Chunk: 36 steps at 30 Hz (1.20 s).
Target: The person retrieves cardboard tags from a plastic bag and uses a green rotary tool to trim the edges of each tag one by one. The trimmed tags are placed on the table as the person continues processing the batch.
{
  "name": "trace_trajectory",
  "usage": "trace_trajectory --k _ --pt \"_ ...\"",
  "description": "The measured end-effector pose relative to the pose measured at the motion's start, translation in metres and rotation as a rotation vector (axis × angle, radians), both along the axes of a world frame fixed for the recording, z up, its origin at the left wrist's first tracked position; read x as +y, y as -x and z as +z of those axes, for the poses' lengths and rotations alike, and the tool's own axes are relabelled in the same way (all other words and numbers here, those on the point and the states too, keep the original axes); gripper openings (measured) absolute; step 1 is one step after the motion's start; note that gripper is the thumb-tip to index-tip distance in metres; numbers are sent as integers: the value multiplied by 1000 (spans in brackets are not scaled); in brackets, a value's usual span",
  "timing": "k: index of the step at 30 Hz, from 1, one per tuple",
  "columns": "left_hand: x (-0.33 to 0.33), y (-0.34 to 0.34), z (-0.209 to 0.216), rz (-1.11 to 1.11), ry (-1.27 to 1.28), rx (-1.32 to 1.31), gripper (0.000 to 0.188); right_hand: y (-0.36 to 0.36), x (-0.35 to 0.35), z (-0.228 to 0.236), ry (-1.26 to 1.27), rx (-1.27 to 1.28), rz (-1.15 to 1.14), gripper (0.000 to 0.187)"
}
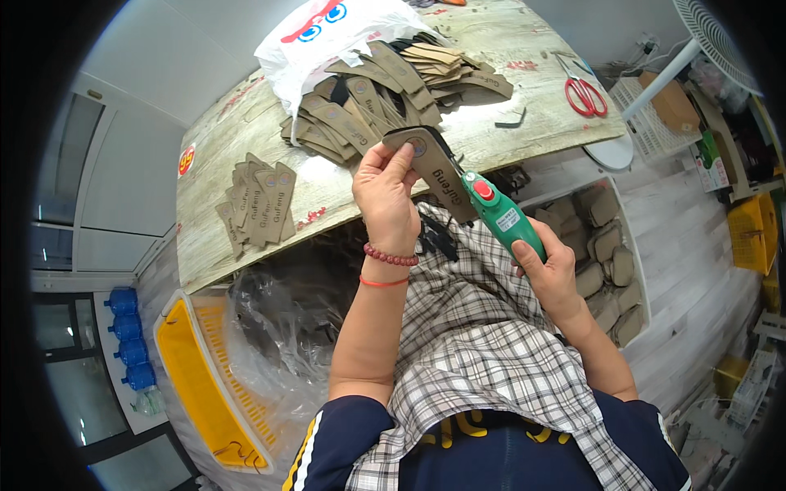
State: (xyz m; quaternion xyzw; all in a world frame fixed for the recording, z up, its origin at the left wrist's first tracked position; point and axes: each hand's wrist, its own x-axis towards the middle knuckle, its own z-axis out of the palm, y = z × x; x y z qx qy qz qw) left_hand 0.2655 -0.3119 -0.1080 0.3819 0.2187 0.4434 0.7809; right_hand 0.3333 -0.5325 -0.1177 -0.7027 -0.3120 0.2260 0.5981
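My left hand [385, 195] pinches the top end of a khaki printed fabric piece [438, 176], long with a rounded end and a dark backing at its edge. A green handheld power cutter [501, 214] with a red button is gripped in my right hand [552, 270]. Its dark narrow tip meets the right edge of the fabric piece; I cannot tell whether it is cutting. Beyond my hands on the table lies a big heap of similar fabric pieces [344, 123]. To the left, a smaller fanned pile of printed pieces [260, 204] rests near the table's front edge.
Red-handled scissors [586, 96] and a black hex key [512, 120] lie on the right of the wooden table [483, 147]. A white plastic bag [282, 61] is behind the heap. Below stand a white bin [643, 278] of khaki pieces and a yellow basket [184, 352]. A fan [720, 37] stands at right.
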Motion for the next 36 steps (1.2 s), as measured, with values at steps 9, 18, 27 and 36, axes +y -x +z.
trace_trajectory --k 9,18,27,36 --pt "-20 -10 -13 -83 174 93 6 1 -21 -11 -2 72 -37 45" --pt "-31 -10 -8 -121 144 165 7 -1 -22 -9 10 119 -51 45" --pt "-35 -6 -13 -189 53 245 5 -5 -18 -1 -12 159 -43 44" --pt "-24 -1 -7 -150 -147 356 8 -7 -19 4 -4 188 -8 45"
